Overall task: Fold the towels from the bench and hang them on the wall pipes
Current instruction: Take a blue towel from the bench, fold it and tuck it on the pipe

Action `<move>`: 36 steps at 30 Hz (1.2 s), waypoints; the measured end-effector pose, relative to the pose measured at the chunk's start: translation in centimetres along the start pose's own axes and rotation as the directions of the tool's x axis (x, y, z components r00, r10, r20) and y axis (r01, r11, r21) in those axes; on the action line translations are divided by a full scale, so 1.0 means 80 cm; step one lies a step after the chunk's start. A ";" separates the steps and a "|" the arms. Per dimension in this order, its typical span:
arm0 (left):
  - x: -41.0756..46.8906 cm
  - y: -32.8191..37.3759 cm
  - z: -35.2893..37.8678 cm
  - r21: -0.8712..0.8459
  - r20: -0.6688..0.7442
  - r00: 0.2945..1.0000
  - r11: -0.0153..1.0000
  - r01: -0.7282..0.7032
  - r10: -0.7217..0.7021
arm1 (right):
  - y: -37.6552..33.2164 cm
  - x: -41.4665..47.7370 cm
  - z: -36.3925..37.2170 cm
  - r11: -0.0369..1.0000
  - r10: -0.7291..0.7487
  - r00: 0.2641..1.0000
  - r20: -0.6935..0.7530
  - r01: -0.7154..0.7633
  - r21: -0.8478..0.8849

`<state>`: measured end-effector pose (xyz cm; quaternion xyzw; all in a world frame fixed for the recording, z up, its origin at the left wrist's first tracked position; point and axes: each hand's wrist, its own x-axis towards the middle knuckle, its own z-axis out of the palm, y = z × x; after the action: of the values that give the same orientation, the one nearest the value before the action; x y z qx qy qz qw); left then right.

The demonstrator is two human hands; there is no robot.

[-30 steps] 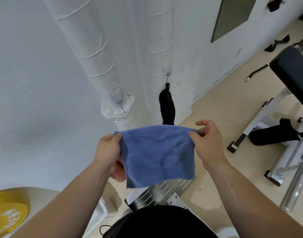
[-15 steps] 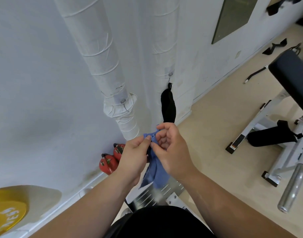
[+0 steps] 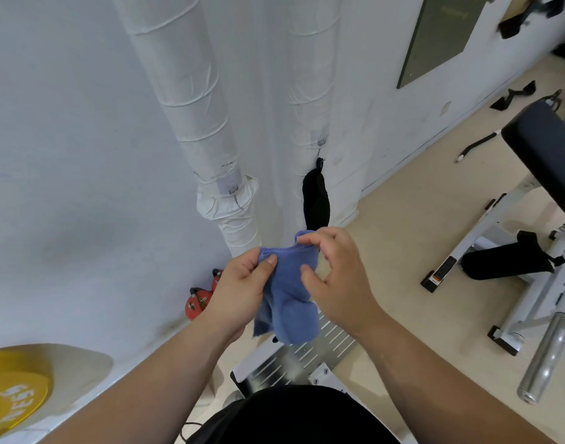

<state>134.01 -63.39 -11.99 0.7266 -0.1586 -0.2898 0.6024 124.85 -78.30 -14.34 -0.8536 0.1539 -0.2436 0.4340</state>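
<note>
1. Nearest, a slotted metal plate (image 3: 306,350) lies on the floor under the hands. A dropped cloth would land on it or on the floor.
2. The blue towel (image 3: 290,302) is held in the air before the body, bunched, with its lower edges hanging uneven. The grip of the left hand (image 3: 242,283) is pinched on the top hem, thumb over the cloth. The grip of the right hand (image 3: 335,283) is curled at the upper right corner, thumb laid on the towel's face.
3. The right hold looks light, so the corner could slip out. If the hems are not matched first, a crooked fold is likely.
4. To the left, at the wall's foot, red kettlebells (image 3: 199,302) sit where a forward step could catch them.
5. Farther off, the wall pipes (image 3: 191,107) stand close against the wall, so little room is judged to be left behind them. A black cloth (image 3: 316,200) already hangs at the right pipe, and a bulky wrapped collar (image 3: 230,200) rings the left one.
6. Open floor is offered to the right, bounded far right by the bench (image 3: 550,149) and its frame.
</note>
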 end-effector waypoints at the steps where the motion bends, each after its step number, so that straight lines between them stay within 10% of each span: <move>1: 0.002 0.001 -0.005 0.019 0.029 1.000 1.000 -0.008 0.008 | 0.009 0.005 -0.007 0.998 -0.014 1.000 0.027 0.016 -0.066; 10: 0.023 0.015 -0.044 0.082 0.046 0.996 0.993 -0.081 0.077 | 0.033 0.046 -0.059 0.988 0.019 0.913 0.408 0.045 -0.147; 21: 0.029 0.049 -0.058 -0.103 0.153 0.985 0.993 -0.065 0.080 | -0.024 0.056 -0.075 0.820 0.044 0.959 0.278 -0.194 0.539; 28: 0.053 0.130 -0.067 0.146 0.647 0.762 0.985 -0.088 -0.028 | -0.034 0.055 -0.072 0.841 -0.060 0.975 0.215 -0.067 0.538; 36: 0.074 0.170 -0.019 0.542 0.715 0.688 0.722 -0.430 -0.127 | -0.020 0.055 -0.081 0.853 -0.083 0.990 0.114 0.012 0.521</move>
<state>141.20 -68.66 0.00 0.7058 -0.5357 -0.4129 0.2106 125.06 -83.78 -8.48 -0.7228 0.0322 -0.2295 0.6510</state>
